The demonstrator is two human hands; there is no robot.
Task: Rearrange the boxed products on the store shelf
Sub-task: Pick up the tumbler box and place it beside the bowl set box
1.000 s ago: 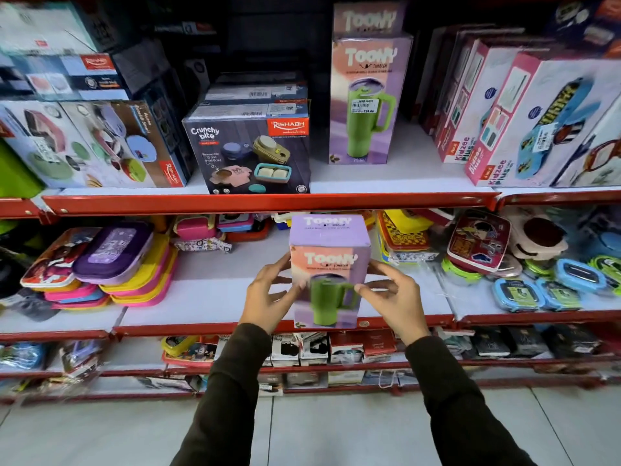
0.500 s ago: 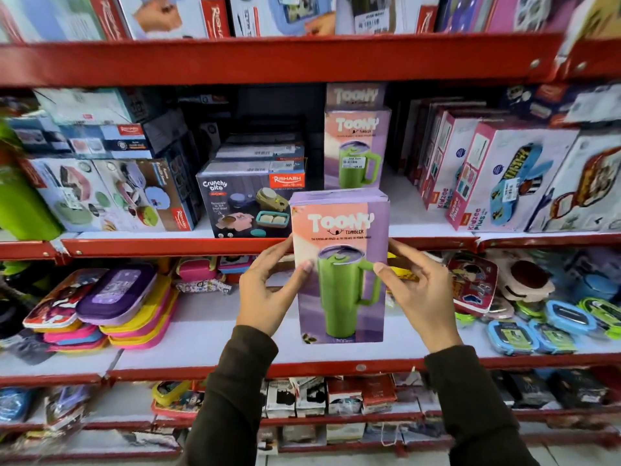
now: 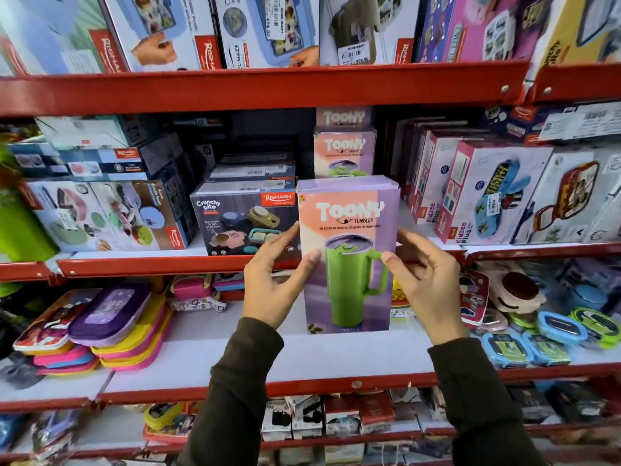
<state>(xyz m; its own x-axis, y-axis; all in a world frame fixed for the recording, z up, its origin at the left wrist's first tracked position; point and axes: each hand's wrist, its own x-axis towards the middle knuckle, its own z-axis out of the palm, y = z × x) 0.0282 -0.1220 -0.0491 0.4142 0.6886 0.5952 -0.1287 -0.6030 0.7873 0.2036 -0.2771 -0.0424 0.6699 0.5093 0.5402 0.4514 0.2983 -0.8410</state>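
Note:
I hold a purple and orange Toony tumbler box (image 3: 347, 253) upright in front of the shelves, its front showing a green mug. My left hand (image 3: 274, 284) grips its left edge and my right hand (image 3: 423, 280) grips its right edge. Behind it, on the middle shelf (image 3: 168, 264), two more Toony boxes (image 3: 344, 153) stand one behind the other. A dark Crunchy Bite box (image 3: 243, 220) sits just left of them, with flat boxes stacked on top.
Kidzee Plus lunch-box cartons (image 3: 487, 193) lean at the right of the middle shelf, Rishabh boxes (image 3: 100, 213) at the left. The lower shelf (image 3: 302, 385) carries stacked pouches (image 3: 100, 327) left and small blue containers (image 3: 537, 341) right. Boxes fill the top shelf (image 3: 262, 82).
Both hands have lifted the Toony box from the lower shelf up toward the middle shelf, and my view has tilted upward, showing the top shelf.

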